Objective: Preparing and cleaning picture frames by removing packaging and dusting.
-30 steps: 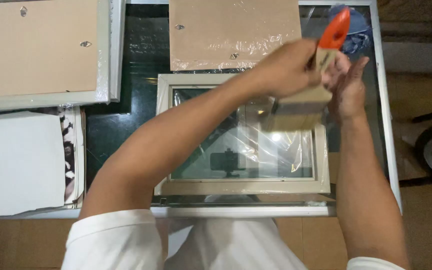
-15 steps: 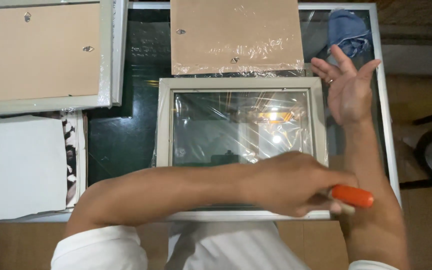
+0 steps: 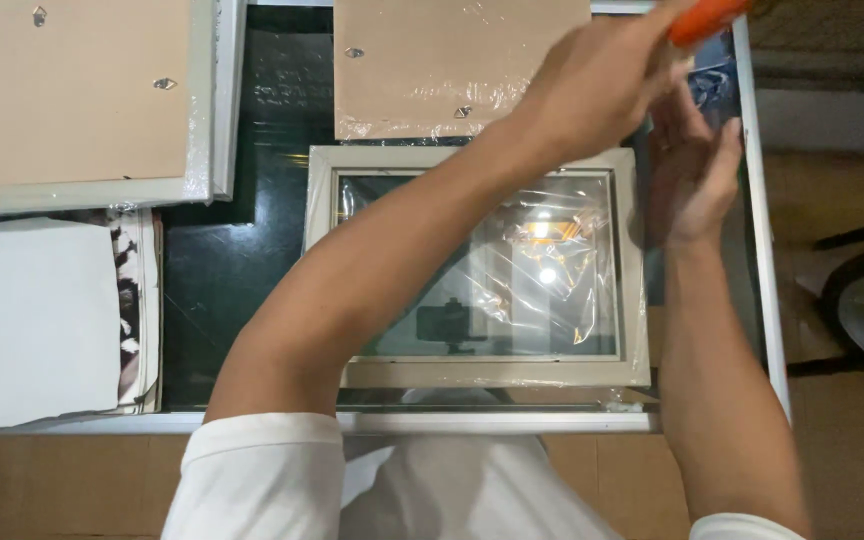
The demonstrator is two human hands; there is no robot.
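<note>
We took the pale picture frame (image 3: pixel 477 375), wrapped in clear film and lying flat on the dark glass desk (image 3: pixel 222 290), as our landmark. Our left hand (image 3: pixel 602 95) reached across the frame to just beyond its far right corner, fingers clamped on an orange-handled tool (image 3: pixel 707 18); only the handle showed, cut off by the top edge of the view, so we could not tell what kind of tool it was. Our right hand (image 3: pixel 692 180) hovered just right of the frame's far right corner, below the tool, fingers apart and holding nothing.

Beyond the frame's far edge lay a brown backing board (image 3: pixel 422 65) under crinkled clear film, with small metal hangers on it. To the far left of the frame sat a larger frame (image 3: pixel 72 100), back up, brown board inside a white border, also film-wrapped at its edge. Left of the landmark frame, near its close corner, a white sheet (image 3: pixel 27 320) lay over a black-and-white patterned print (image 3: pixel 132 300). Just past our right hand, beyond the frame's right corner, a bit of blue cloth (image 3: pixel 714 80) showed, mostly hidden. The frame's glass reflected a ceiling light.
</note>
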